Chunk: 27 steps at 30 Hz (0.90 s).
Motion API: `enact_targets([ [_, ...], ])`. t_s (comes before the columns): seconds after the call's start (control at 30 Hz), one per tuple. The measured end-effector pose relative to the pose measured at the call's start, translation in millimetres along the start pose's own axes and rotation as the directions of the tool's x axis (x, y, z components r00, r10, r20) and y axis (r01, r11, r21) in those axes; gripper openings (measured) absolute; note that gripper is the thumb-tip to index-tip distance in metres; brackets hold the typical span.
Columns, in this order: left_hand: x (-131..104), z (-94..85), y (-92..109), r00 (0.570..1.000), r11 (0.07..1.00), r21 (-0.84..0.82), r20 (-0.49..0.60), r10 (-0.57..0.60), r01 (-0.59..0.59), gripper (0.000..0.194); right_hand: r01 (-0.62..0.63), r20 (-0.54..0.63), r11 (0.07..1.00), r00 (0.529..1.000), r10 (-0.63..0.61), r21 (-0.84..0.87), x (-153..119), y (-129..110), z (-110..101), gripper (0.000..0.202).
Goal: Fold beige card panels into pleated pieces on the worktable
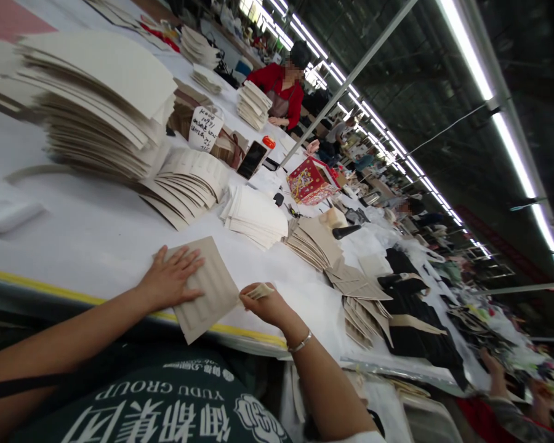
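A beige flat panel [207, 288] with faint crosswise bands lies at the table's near edge, one corner sticking out past the yellow strip. My left hand [173, 277] rests on it palm down, fingers spread. At the panel's right corner, my right hand [265, 301] is closed in a pinch around a small folded beige piece [260, 291]. Whether that piece is cloth or card I cannot tell. The right fingertips are at the panel's edge, and part of them is hidden by the hand itself.
Beyond the panel stand a tall stack of pale sheets [106, 92], fanned beige pieces [184, 184] and white sheets [253, 215]. Brown-grey pieces [316, 243] and black fabric [420, 326] lie to the right. A phone [252, 160], a red box [311, 181] and a person in red [281, 92] are farther off.
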State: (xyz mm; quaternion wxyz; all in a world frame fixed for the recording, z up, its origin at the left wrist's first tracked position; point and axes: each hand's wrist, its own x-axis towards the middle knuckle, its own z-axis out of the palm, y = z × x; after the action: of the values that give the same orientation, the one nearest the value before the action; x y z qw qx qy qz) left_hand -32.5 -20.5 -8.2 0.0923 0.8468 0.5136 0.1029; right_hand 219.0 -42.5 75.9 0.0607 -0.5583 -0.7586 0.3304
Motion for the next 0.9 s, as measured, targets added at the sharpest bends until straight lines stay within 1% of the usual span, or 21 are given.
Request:
enact_targets([
  [0.03, 0, 0.6, 0, 1.0, 1.0, 0.002, -0.001, 0.002, -0.002, 0.064, -0.019, -0.011, 0.999, 1.0, 0.02, 0.037, -3, 1, 3, 0.019],
  [0.1, 2, 1.5, 0, 1.0, 1.0, 0.004, 0.022, -0.008, 0.008, 0.067, -0.002, -0.062, 0.997, 0.998, 0.006, 0.078, 5, -1, 9, 0.017],
  [0.17, 3, 1.3, 1, 0.997, 1.0, 0.003, 0.067, -0.029, 0.029, 0.071, 0.053, -0.111, 0.998, 0.993, -0.048, 0.04, 31, -8, 16, 0.017],
  [0.3, 4, -1.9, 2, 0.992, 0.999, 0.006, 0.12, -0.049, 0.048, 0.073, 0.13, -0.146, 0.975, 0.977, -0.156, -0.178, 98, -35, 21, 0.019],
  [0.37, 4, -3.8, 2, 0.991, 0.999, 0.004, 0.125, -0.051, 0.051, 0.073, 0.144, -0.148, 0.954, 0.971, -0.187, -0.263, 118, -46, 19, 0.018],
  [0.4, 4, -4.5, 2, 0.99, 0.998, 0.001, 0.127, -0.055, 0.056, 0.073, 0.149, -0.141, 0.948, 0.971, -0.194, -0.282, 121, -48, 18, 0.018],
  [0.47, 3, -5.1, 2, 0.991, 0.998, -0.009, 0.123, -0.061, 0.062, 0.072, 0.159, -0.117, 0.951, 0.974, -0.195, -0.264, 110, -43, 16, 0.019],
  [0.53, 1, -4.6, 2, 0.993, 0.998, -0.017, 0.103, -0.051, 0.053, 0.071, 0.158, -0.092, 0.966, 0.979, -0.18, -0.205, 83, -29, 15, 0.02],
  [0.63, 0, -3.2, 1, 0.996, 0.999, -0.018, 0.081, -0.029, 0.031, 0.069, 0.117, -0.082, 0.981, 0.988, -0.131, -0.155, 35, -5, 17, 0.02],
  [0.7, 2, -2.4, 2, 0.996, 1.0, -0.016, 0.086, -0.023, 0.024, 0.069, 0.099, -0.082, 0.981, 0.99, -0.114, -0.169, 18, 3, 20, 0.019],
  [0.73, 4, -2.2, 2, 0.995, 1.0, -0.015, 0.092, -0.024, 0.025, 0.07, 0.097, -0.083, 0.978, 0.99, -0.114, -0.187, 17, 3, 21, 0.018],
  [0.8, 8, -1.8, 3, 0.994, 0.999, -0.015, 0.107, -0.035, 0.037, 0.072, 0.101, -0.092, 0.966, 0.988, -0.126, -0.237, 31, -4, 22, 0.018],
  [0.9, 12, -1.6, 5, 0.99, 0.998, -0.012, 0.131, -0.057, 0.06, 0.073, 0.111, -0.133, 0.942, 0.978, -0.159, -0.317, 77, -25, 21, 0.019],
])
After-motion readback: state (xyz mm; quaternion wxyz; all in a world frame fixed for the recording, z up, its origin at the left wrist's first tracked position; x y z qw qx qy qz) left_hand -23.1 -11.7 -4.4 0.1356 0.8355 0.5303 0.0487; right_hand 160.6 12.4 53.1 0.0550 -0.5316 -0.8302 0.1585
